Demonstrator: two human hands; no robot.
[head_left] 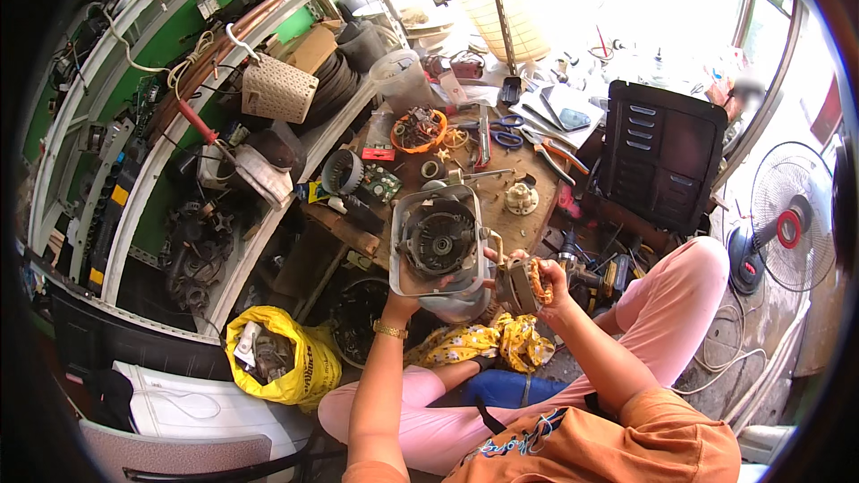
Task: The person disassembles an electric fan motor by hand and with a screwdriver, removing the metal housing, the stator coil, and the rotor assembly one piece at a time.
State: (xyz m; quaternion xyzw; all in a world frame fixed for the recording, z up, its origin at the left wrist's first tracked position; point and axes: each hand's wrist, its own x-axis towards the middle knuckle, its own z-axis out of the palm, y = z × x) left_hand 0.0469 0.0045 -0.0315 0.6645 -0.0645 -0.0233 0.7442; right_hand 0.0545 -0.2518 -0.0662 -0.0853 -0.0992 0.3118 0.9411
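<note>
My left hand holds a clear plastic tub from its near side, the palm showing blurrily through the wall. Inside the tub sits a dark round motor housing with a hollow centre. To the right of the tub, my right hand is closed around a motor stator, a metal core with orange-brown copper windings. A cream bent piece stands up between the tub and the stator; what it belongs to is unclear. Fingertips show beside it at the tub's right edge.
On the wooden bench lie pliers, scissors, an orange bowl of small parts and a cream round part. A black vented panel stands right. A yellow bag, cordless drill and fan surround me.
</note>
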